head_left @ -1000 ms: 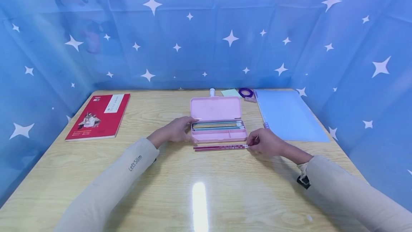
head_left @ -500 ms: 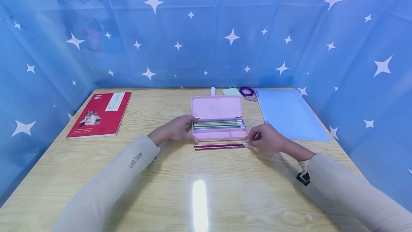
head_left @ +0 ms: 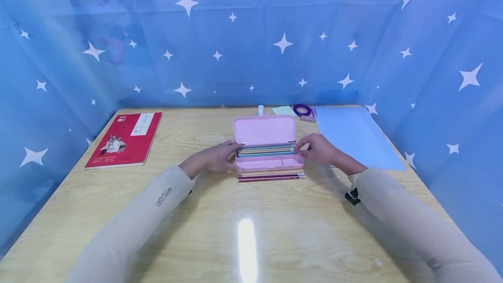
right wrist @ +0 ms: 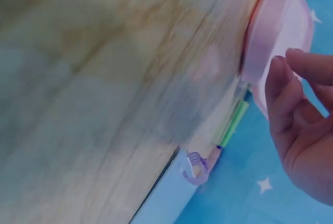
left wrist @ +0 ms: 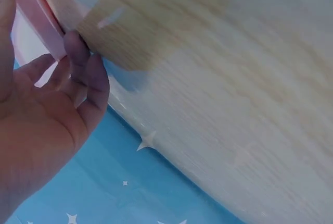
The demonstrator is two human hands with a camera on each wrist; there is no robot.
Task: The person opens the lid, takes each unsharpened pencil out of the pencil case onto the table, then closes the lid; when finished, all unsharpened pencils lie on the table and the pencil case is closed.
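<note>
A pink pencil case stands with its lid raised, several blue and yellowish pencils lying in its rear compartment. My left hand grips the case's left end, thumb at the front and fingers toward the hinge; the left wrist view has its fingertips at the case's corner. At the right end is my right hand, thumb and forefinger close together right at the pencils' eraser ends. Nothing shows between those fingertips in the right wrist view. Red pencils lie on the table along the case's front.
A red notebook lies at the left. On the right is a pale blue spiral-bound book. Behind the case are a white tube, pale green paper, a purple tape roll and a small pinkish block.
My right hand has left the eraser ends of the red pencils and moved back and up to the pencils inside the case. The left hand stays at the case's left end.
</note>
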